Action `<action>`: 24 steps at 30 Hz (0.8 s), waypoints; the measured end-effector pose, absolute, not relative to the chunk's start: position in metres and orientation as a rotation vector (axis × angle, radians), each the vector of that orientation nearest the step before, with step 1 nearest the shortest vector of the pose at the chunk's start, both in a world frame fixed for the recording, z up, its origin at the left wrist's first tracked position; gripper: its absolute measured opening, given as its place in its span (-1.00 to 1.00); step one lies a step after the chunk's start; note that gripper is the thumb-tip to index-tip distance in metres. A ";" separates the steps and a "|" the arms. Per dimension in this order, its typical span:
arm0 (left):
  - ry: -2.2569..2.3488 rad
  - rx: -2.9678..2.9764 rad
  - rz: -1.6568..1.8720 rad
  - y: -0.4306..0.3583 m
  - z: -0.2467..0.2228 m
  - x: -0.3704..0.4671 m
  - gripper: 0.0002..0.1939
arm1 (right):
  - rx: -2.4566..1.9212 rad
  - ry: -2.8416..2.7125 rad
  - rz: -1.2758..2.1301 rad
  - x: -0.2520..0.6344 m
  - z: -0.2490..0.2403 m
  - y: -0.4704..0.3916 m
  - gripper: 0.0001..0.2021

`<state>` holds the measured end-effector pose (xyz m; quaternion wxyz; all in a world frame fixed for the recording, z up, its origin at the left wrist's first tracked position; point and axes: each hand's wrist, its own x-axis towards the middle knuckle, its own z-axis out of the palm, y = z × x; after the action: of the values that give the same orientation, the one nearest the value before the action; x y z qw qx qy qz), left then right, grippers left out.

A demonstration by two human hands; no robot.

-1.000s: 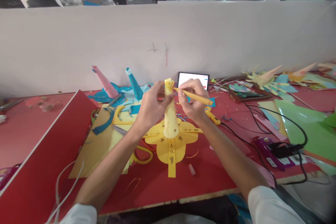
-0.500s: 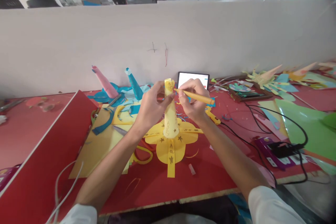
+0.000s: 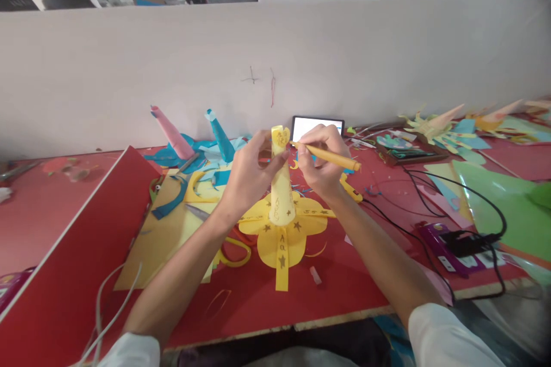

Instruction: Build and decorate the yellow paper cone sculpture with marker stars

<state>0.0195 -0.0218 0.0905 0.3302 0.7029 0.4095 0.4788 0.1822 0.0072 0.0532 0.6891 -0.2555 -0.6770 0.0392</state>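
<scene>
A pale yellow paper cone point(image 3: 283, 200) stands upright on a yellow flower-shaped paper base point(image 3: 269, 249) with drawn stars and letters. My left hand point(image 3: 253, 169) is closed round the cone's upper part, thumb in front, just under a small yellow paper heart point(image 3: 280, 137) that bears dark marks. Pinched in my right hand point(image 3: 322, 157) is an orange marker point(image 3: 336, 157), its tip pointing left, close beside the heart's right edge. Whether the tip touches the paper I cannot tell. Yellow-handled scissors point(image 3: 236, 253) lie left of the base, partly under my left forearm.
Pink point(image 3: 172, 135) and blue paper cones point(image 3: 220, 136) stand at the back left. A tablet point(image 3: 316, 125) leans against the white partition point(image 3: 172, 69). On the right are a yellow glue gun point(image 3: 350, 189), a purple power strip point(image 3: 450, 252) with black cables, and green sheets point(image 3: 508, 212).
My right hand and the marker have shifted slightly right and up, away from the heart. The heart's dark marks now show more fully. My left hand keeps its hold on the cone.
</scene>
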 end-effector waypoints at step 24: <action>1.226 2.042 1.314 -0.006 0.057 0.037 -0.66 | -0.885 -0.948 0.672 0.205 -0.034 -0.020 -0.71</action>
<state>0.0372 -0.0057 0.0566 0.2093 0.7342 0.4406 0.4723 0.2050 -0.0204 -0.0339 0.7448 -0.4042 -0.4332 0.3071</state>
